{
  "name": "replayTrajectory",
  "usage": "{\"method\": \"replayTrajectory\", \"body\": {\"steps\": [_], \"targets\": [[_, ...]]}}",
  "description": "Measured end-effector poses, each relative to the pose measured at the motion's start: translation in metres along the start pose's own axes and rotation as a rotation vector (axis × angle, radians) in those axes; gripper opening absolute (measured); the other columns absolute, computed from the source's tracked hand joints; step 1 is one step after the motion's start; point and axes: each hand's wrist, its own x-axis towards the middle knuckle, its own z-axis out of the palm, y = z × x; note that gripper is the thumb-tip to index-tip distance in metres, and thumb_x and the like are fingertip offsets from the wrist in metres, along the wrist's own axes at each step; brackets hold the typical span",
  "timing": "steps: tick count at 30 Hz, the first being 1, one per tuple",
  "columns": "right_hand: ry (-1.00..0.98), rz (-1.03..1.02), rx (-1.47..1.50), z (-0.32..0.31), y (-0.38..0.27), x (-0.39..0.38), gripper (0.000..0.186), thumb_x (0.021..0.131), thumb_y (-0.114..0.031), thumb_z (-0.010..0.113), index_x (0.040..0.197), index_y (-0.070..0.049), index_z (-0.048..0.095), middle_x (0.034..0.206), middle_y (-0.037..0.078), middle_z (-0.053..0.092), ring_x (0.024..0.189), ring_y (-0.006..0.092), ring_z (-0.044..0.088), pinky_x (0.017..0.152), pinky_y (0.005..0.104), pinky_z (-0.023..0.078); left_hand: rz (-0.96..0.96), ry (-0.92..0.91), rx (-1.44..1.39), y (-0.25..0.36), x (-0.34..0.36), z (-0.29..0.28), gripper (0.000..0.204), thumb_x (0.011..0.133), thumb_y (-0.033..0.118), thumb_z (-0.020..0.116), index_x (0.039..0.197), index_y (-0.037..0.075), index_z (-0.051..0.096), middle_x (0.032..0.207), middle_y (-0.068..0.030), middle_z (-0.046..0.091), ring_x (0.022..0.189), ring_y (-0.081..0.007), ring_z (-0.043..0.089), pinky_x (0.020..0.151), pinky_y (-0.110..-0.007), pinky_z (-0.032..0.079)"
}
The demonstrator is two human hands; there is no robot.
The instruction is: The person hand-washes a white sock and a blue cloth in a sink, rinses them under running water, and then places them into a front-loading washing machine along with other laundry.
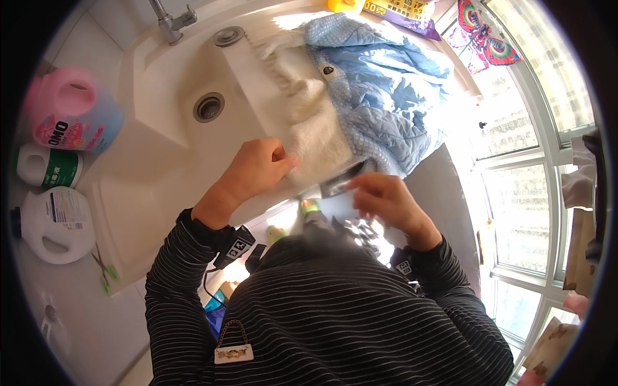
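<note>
the cream towel (315, 122) right of the drain (208, 107) looks soft, light; pinch its edge. your left hand (252, 168) makes a fist; your right hand (385, 198), i cannot tell.

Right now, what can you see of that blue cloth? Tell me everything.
The blue cloth lies crumpled in padded-looking folds, to the right of the drain. A finely patterned blue-and-white band runs down its left side, where a pale patch bears a dark round mark. It lies against the white towel, and sunlight bleaches its right side. The right hand is near its lower end; whether they touch is unclear.
</note>
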Motion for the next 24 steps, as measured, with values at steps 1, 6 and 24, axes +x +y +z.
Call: {"method": "replayTrajectory", "body": {"steps": [1,6,24], "targets": [[0.092,-0.015,-0.038,-0.006,-0.008,-0.005,0.018,0.085,-0.006,0.051,0.1,0.003,0.058,0.07,0.005,0.059,0.06,0.0085,0.057,0.052,0.0198,0.045,-0.033,0.005,-0.024,-0.001,0.002,-0.003,0.026,0.08,0.022,0.063,0.082,-0.003,0.059,0.071,-0.0105,0.061,0.055,-0.0127,0.055,0.053,-0.026,0.045],[0.338,-0.231,-0.457,-0.052,-0.061,0.014,0.016,0.082,-0.007,0.057,0.095,0.002,0.061,0.076,0.008,0.062,0.063,0.0132,0.059,0.059,0.0235,0.048,0.022,0.184,-0.159,0.001,0.026,-0.009,0.03,0.08,0.026,0.064,0.082,-0.003,0.058,0.073,-0.0105,0.062,0.063,-0.0139,0.057,0.058,-0.028,0.046],[0.499,-0.759,-1.223,-0.124,-0.088,0.28,0.038,0.071,-0.021,0.065,0.105,-0.006,0.058,0.099,0.018,0.059,0.097,0.0365,0.053,0.085,0.0451,0.043,0.004,0.45,-0.253,0.008,0.09,-0.012,0.037,0.076,0.024,0.067,0.096,-0.004,0.053,0.087,-0.0185,0.061,0.075,-0.0233,0.061,0.068,-0.031,0.049]]}}
